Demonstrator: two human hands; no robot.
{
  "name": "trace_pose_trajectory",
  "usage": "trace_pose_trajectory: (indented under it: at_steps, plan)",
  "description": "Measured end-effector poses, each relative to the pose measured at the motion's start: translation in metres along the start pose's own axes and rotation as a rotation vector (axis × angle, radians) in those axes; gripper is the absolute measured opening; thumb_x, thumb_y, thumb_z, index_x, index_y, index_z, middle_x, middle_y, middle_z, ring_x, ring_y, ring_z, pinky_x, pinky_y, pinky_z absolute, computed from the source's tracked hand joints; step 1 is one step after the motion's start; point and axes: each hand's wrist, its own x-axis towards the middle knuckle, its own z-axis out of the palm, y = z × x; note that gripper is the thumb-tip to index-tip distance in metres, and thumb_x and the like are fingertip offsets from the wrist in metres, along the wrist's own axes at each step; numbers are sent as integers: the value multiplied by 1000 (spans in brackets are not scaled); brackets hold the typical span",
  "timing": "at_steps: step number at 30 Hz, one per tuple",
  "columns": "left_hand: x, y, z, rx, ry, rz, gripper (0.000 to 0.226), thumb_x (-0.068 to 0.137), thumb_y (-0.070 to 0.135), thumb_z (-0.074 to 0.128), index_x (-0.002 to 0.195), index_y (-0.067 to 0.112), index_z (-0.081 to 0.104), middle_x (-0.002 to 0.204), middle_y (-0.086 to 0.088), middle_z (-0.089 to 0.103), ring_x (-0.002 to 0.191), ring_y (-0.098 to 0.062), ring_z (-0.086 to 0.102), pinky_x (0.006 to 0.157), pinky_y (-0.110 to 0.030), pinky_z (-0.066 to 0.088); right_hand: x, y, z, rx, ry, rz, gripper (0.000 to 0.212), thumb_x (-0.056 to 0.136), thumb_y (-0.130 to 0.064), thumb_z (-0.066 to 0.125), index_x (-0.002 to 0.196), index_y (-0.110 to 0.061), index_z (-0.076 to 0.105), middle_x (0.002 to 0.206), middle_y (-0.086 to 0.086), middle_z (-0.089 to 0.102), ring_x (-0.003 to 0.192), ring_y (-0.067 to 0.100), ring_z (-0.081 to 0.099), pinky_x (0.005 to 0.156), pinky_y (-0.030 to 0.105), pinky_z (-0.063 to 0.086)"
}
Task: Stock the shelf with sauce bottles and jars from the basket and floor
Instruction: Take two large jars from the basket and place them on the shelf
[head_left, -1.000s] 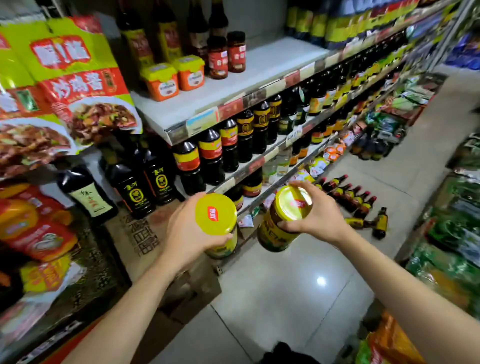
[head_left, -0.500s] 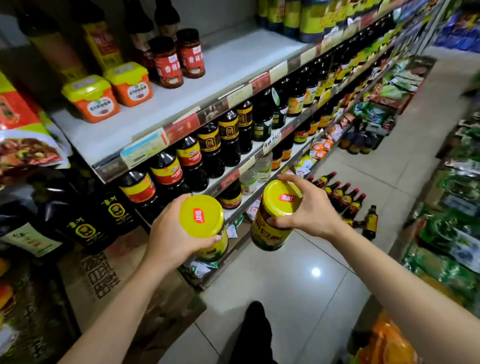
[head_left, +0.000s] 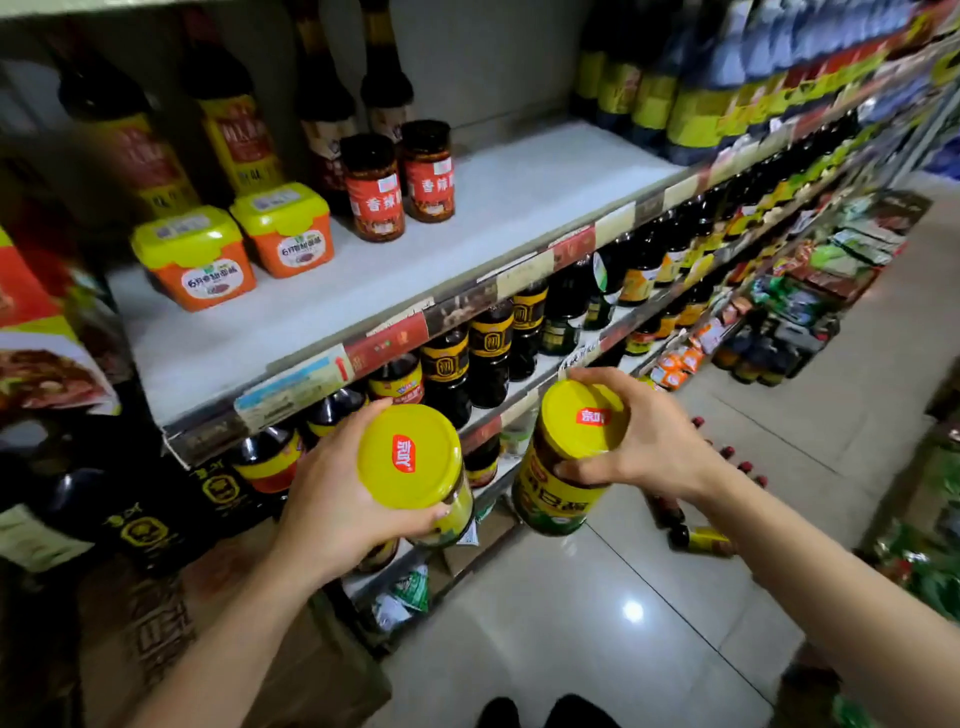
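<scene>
Person's standing at the sauce aisle with a jar in each hand, both held out in front of the shelves. The left hand (head_left: 332, 499) is wrapped round the first jar (head_left: 410, 457) just under its yellow lid, with the lid facing straight up. The right hand (head_left: 654, 447) is clamped on the second jar (head_left: 558, 501), fingers hooked over the far edge of its yellow lid and thumb pressed on the side below it. That one's tilted, so you can see the yellow label. The jars are near each other but not touching.

Up past both hands is the white shelf (head_left: 519, 208). Above the left hand sit two orange tubs (head_left: 195, 260), with two red-labelled jars (head_left: 374, 189) side by side behind them. Just beyond the knuckles, one level down, is a row of dark bottles (head_left: 488, 353). Below the right wrist, small bottles (head_left: 696, 538) lie on the tiled floor. There's a cardboard box (head_left: 156, 623) under the left forearm.
</scene>
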Motion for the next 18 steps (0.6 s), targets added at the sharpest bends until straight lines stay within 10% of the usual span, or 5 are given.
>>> trace_pose_trajectory:
  at_steps: [8,13,18]
  plan:
    - [10,39,-37,-94,165,-90,100,20,65,72,115,52,44,115,22,55,106,-9,55,94,-34,46,66,-21,-43,122,-154,-129,85,31,-53,77,112,-45,54,104,-14,65,90,-1,64,76,16,52]
    - [12,65,-68,-252,343,-133,86,21,53,77,103,47,54,94,38,60,85,15,58,65,-1,43,109,-54,-70,225,-232,-304,82,27,-49,78,106,-42,58,99,-12,67,84,-5,64,69,6,47]
    - [25,79,-97,-246,575,-142,81,24,51,77,102,46,56,92,31,64,85,10,61,72,-11,47,147,-90,-78,298,-229,-438,80,26,-43,78,103,-42,58,98,-17,64,78,-13,60,64,0,42]
